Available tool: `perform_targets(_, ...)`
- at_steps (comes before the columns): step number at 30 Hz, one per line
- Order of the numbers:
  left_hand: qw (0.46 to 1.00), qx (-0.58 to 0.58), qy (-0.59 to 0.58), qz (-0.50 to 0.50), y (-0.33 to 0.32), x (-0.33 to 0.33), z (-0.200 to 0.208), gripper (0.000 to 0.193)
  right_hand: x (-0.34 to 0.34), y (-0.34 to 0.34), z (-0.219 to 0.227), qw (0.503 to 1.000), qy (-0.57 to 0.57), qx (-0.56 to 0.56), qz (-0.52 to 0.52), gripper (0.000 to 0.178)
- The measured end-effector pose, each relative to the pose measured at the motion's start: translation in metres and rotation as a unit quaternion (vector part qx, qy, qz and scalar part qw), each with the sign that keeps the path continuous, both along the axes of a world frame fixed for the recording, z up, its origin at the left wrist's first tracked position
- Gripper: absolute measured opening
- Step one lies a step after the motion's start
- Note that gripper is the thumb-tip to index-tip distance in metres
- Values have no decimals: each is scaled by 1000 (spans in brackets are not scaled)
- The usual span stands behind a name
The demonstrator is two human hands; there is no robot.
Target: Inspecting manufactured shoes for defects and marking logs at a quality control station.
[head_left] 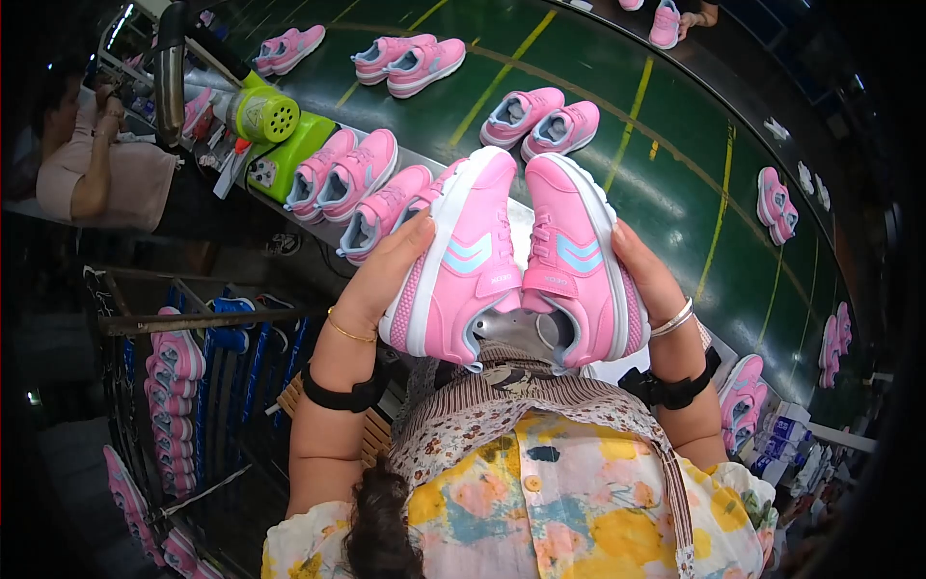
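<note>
I hold up a pair of pink sneakers with white soles and pale blue chevrons, side by side in front of me. My left hand [397, 253] grips the left sneaker [473, 261] along its outer sole. Around the outer sole of the right sneaker [571, 256] is my right hand [644, 270]. The two shoes meet near their strap ends, their toes pointing away from me. Just beyond my left hand, more pink sneakers [386, 207] stand on the metal bench edge, partly hidden by the held shoe.
A green conveyor belt [617, 82] with yellow lines carries several pairs of pink sneakers [540, 121]. A lime-green hot-air blower [265, 118] stands at the left. Below it is a rack [193, 323] with stacked shoes. A co-worker [96, 164] sits far left; another person's hand [696, 19] touches a shoe at the top.
</note>
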State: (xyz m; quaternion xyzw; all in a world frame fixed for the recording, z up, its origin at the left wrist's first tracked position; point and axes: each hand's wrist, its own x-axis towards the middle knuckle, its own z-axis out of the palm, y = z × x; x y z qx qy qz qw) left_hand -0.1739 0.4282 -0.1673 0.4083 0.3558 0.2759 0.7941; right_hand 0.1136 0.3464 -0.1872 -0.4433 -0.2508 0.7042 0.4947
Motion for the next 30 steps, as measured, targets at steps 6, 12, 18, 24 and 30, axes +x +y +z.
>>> perform_targets(6, 1000, 12, 8, 15, -1, 3, 2, 44, -2, 0, 3, 1000, 11, -3, -6, 55)
perform_targets(12, 1000, 11, 14, 18, 1, 2, -2, 45, 0, 0, -3, 1000, 10, -5, -9, 55)
perform_targets(18, 1000, 1, -14, 14, -1, 3, 3, 46, 0, 0, -3, 1000, -8, -14, -11, 55)
perform_targets(24, 1000, 6, -9, 1, 0, 0, -4, 49, -2, -1, 1, 1000, -19, 11, 9, 55)
perform_targets(30, 1000, 24, -7, -5, 0, 1, -5, 48, -1, 0, -2, 999, -18, 27, 23, 57)
